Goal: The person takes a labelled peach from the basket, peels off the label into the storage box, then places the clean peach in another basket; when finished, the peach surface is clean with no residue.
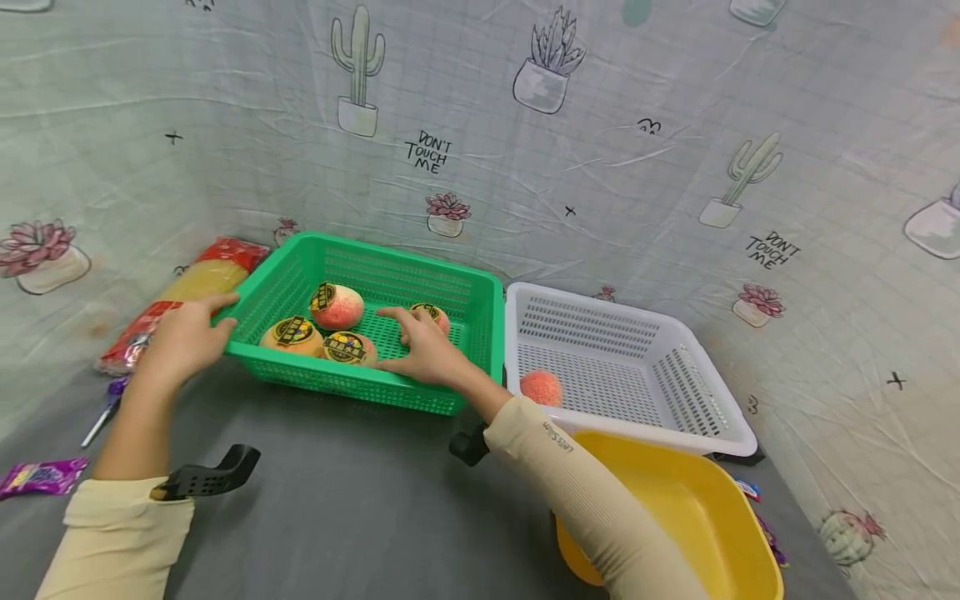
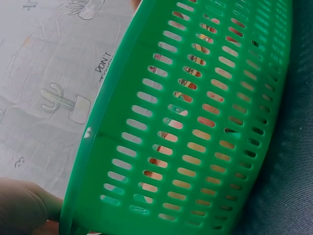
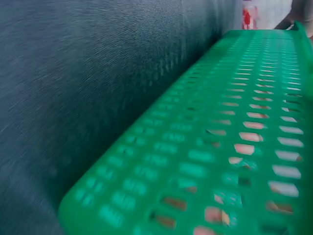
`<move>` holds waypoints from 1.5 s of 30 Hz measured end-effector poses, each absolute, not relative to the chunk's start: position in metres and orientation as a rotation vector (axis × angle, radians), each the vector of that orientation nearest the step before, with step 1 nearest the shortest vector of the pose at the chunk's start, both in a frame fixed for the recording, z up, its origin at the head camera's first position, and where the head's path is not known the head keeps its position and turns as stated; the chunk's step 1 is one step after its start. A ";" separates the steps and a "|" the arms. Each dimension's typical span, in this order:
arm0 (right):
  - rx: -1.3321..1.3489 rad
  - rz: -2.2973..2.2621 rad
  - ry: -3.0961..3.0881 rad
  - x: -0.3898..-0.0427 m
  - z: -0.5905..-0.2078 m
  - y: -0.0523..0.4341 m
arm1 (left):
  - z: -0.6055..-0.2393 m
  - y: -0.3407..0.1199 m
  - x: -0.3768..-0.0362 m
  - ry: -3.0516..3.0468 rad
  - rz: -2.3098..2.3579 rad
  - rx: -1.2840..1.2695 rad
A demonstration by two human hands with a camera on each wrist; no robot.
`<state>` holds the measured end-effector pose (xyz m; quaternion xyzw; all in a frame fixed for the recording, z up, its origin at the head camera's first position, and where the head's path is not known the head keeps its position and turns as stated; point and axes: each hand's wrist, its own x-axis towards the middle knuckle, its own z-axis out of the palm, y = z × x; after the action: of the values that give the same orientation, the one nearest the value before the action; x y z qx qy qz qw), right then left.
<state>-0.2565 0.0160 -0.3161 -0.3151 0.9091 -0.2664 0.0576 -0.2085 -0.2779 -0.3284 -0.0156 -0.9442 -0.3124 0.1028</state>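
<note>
A green slotted basket (image 1: 465, 317) stands on the dark table and holds several peach-like fruits with black and yellow labels (image 1: 337, 307). My left hand (image 1: 217, 312) grips the basket's left corner rim; in the left wrist view a fingertip (image 2: 24, 205) lies at the rim of the basket (image 2: 195, 122). Reaching over the front rim, my right hand (image 1: 408, 337) has its fingers spread, against a labelled fruit (image 1: 437, 315) that it partly hides. The right wrist view shows only the basket's outer wall (image 3: 220, 147), blurred.
A white basket (image 1: 697, 392) beside the green one holds one unlabelled peach (image 1: 542, 387). A yellow tub (image 1: 697, 508) sits at the front right. A red and yellow noodle pack (image 1: 187, 287), a purple wrapper (image 1: 41, 477) and a small tool (image 1: 105, 412) lie at the left.
</note>
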 end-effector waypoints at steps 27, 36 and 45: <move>-1.055 -0.713 2.422 -0.285 -0.332 -0.025 | -0.326 -0.276 -0.204 -2.809 -0.941 -0.003; -0.970 -0.875 2.673 -0.276 -0.318 0.008 | -0.327 -0.270 -0.207 -2.813 -0.946 -0.024; -0.999 -1.227 2.671 -0.229 -0.271 0.082 | -0.330 -0.270 -0.201 -2.791 -0.900 -0.028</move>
<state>-0.2294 0.0824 -0.2714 -0.3218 0.8602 -0.3952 0.0183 -0.2011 -0.2704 -0.3299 -0.0093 -0.9465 -0.3051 0.1045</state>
